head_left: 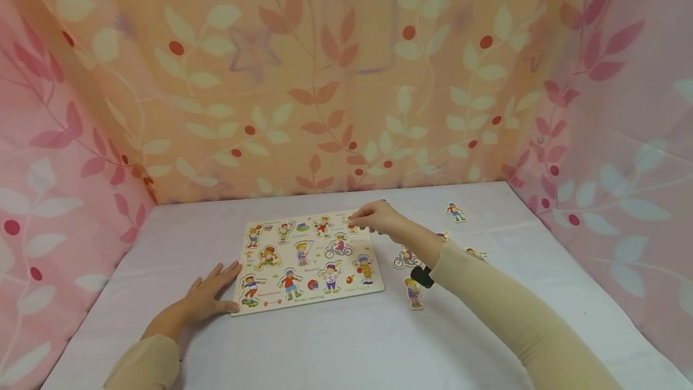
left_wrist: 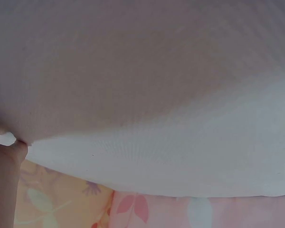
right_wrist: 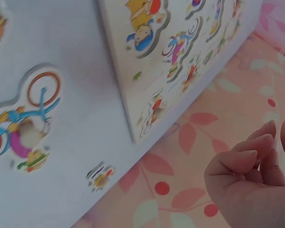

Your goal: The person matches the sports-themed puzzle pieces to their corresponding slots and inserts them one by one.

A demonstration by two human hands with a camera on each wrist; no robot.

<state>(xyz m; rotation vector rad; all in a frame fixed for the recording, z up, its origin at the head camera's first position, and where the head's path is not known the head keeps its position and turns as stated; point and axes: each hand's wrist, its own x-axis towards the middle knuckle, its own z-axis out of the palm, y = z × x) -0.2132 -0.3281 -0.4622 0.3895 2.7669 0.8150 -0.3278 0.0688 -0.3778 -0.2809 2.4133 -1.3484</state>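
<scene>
A wooden puzzle board printed with children playing sports lies flat on the white table. My left hand rests at the board's left edge, fingers spread, thumb at the near corner. Only a bit of the left hand shows in the left wrist view. Over the board's far right corner is my right hand, near the tennis figure, which it partly covers. In the right wrist view the right hand has loosely bent fingers, with a gap between thumb and fingertips and nothing seen in it.
Several loose puzzle pieces lie right of the board: a cyclist, a golfer, a roller skater and another figure. The right forearm overlaps some. A dark wrist strap piece hangs below it. Floral curtains enclose the table.
</scene>
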